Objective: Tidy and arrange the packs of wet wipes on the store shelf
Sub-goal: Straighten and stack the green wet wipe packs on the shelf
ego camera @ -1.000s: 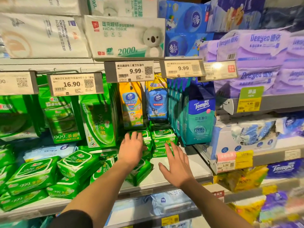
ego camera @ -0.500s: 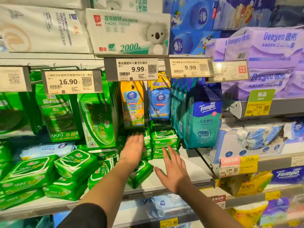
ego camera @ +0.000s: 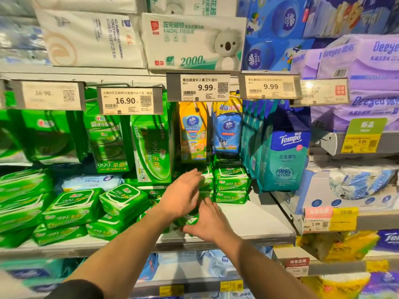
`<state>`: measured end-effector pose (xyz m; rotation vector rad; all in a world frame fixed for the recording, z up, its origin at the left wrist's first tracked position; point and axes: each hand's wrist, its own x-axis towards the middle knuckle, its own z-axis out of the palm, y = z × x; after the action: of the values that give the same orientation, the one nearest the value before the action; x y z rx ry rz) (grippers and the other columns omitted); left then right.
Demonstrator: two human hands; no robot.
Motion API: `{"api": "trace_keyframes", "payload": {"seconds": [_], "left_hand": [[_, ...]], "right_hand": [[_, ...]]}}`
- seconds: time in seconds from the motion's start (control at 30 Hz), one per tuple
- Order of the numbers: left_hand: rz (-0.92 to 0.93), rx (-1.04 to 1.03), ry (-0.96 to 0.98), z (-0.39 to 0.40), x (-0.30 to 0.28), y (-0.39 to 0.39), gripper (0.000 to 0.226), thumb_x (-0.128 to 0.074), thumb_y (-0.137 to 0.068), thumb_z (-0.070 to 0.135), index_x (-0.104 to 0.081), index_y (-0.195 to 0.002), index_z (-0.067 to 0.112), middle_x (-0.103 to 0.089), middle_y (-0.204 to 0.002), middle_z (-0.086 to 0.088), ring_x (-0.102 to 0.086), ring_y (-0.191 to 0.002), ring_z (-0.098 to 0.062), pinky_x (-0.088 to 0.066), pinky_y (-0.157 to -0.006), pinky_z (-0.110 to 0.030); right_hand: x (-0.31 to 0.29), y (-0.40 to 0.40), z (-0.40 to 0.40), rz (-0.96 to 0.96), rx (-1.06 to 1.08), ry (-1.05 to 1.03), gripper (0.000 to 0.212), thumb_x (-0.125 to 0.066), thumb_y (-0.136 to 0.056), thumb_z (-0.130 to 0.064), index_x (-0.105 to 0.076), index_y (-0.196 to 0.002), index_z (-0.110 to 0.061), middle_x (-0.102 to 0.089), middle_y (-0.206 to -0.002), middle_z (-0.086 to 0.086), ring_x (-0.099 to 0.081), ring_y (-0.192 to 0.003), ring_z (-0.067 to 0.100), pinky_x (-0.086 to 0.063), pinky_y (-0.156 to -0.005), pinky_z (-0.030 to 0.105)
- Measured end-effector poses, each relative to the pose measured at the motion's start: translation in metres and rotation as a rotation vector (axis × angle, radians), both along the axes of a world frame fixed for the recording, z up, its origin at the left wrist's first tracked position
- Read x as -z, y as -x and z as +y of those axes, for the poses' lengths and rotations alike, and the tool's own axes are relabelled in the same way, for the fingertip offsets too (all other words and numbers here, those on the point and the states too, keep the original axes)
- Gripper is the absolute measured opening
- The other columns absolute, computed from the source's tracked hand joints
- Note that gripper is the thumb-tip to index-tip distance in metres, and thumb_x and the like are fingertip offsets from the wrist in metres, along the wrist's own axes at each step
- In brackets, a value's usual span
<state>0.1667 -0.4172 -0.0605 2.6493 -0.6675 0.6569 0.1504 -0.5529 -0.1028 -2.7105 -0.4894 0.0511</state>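
Observation:
Small green wet wipes packs stand in a neat stack (ego camera: pixel 232 184) at the back of the middle shelf (ego camera: pixel 259 219). My left hand (ego camera: pixel 181 195) hovers with fingers spread over a second, mostly hidden stack just left of it. One loose small green pack (ego camera: pixel 189 221) lies tilted near the shelf front, between my hands. My right hand (ego camera: pixel 209 223) lies against that pack's right side with fingers apart, not closed on it. Larger green packs (ego camera: pixel 73 209) lie jumbled on the left of the shelf.
Teal Tempo packs (ego camera: pixel 285 160) stand upright right of the stack. Yellow (ego camera: pixel 193 134) and blue Vinda packs (ego camera: pixel 227 130) hang above it, under the 9.99 price tags (ego camera: pixel 198 87). Tall green packs (ego camera: pixel 151 145) hang behind at left. Purple Deeyeo packs (ego camera: pixel 367 78) fill the right.
My left hand has drifted right across the small green stack. My right hand has moved left, up against the loose pack. The view has pulled in closer.

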Motion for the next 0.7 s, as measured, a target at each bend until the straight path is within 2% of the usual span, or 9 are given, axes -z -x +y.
{"api": "trace_keyframes", "payload": {"seconds": [0.07, 0.13, 0.23, 0.33, 0.47, 0.6, 0.7], "left_hand": [[0.005, -0.001, -0.002, 0.010, 0.002, 0.009, 0.046, -0.045, -0.086, 0.018, -0.057, -0.128, 0.007, -0.056, -0.135, -0.010, -0.049, -0.128, -0.024, -0.043, -0.107, -0.036], [0.023, -0.015, -0.039, 0.020, 0.005, 0.021, 0.042, -0.046, -0.083, 0.018, -0.058, -0.122, 0.008, -0.057, -0.129, -0.010, -0.051, -0.121, -0.023, -0.049, -0.098, -0.034], [0.087, -0.008, -0.193, 0.034, 0.019, 0.035, 0.051, -0.035, -0.079, 0.027, -0.055, -0.122, 0.008, -0.053, -0.131, -0.012, -0.050, -0.121, -0.027, -0.053, -0.091, -0.038], [0.155, -0.061, -0.260, 0.038, 0.028, 0.042, 0.054, -0.031, -0.078, 0.029, -0.055, -0.121, 0.006, -0.052, -0.128, -0.014, -0.051, -0.119, -0.031, -0.049, -0.097, -0.038], [0.226, -0.194, -0.396, 0.035, 0.030, 0.043, 0.051, -0.045, -0.085, 0.035, -0.049, -0.129, 0.011, -0.047, -0.134, -0.011, -0.042, -0.127, -0.030, -0.038, -0.107, -0.038], [0.305, -0.302, -0.504, 0.033, 0.034, 0.044, 0.058, -0.051, -0.088, 0.045, -0.042, -0.136, 0.013, -0.040, -0.142, -0.010, -0.034, -0.132, -0.028, -0.032, -0.110, -0.040], [0.310, -0.348, -0.587, 0.032, 0.036, 0.045, 0.065, -0.050, -0.089, 0.048, -0.035, -0.142, 0.014, -0.034, -0.148, -0.011, -0.029, -0.137, -0.029, -0.026, -0.114, -0.041]], "right_hand": [[0.000, -0.005, -0.003, 0.003, -0.008, -0.044, 0.084, -0.072, -0.072, -0.055, -0.038, -0.138, -0.016, -0.042, -0.138, 0.007, -0.037, -0.130, 0.032, -0.034, -0.107, 0.042], [-0.005, -0.011, -0.016, 0.057, -0.026, -0.038, 0.093, -0.074, -0.073, -0.047, -0.027, -0.149, -0.021, -0.035, -0.150, 0.004, -0.026, -0.138, 0.031, -0.028, -0.112, 0.044], [-0.010, -0.021, -0.052, 0.051, -0.120, 0.039, 0.101, -0.077, -0.070, -0.039, -0.020, -0.153, -0.033, -0.030, -0.157, -0.001, -0.019, -0.145, 0.025, -0.023, -0.117, 0.043], [-0.009, -0.017, -0.092, -0.002, -0.225, 0.130, 0.094, -0.071, -0.078, -0.034, -0.015, -0.153, -0.037, -0.024, -0.160, 0.000, -0.020, -0.146, 0.023, -0.017, -0.119, 0.036], [-0.010, 0.000, -0.131, -0.133, -0.227, 0.344, 0.086, -0.058, -0.086, -0.034, -0.006, -0.154, -0.038, 0.003, -0.164, -0.002, -0.001, -0.150, 0.018, -0.004, -0.119, 0.034], [-0.008, 0.015, -0.116, -0.232, -0.226, 0.354, 0.080, -0.048, -0.090, -0.054, -0.001, -0.154, -0.038, 0.004, -0.164, -0.003, 0.001, -0.150, 0.022, -0.005, -0.120, 0.046], [-0.008, 0.025, -0.086, -0.175, -0.089, 0.335, 0.084, -0.036, -0.085, -0.076, 0.004, -0.152, -0.043, 0.004, -0.164, -0.001, 0.002, -0.150, 0.031, -0.003, -0.115, 0.060]]}}
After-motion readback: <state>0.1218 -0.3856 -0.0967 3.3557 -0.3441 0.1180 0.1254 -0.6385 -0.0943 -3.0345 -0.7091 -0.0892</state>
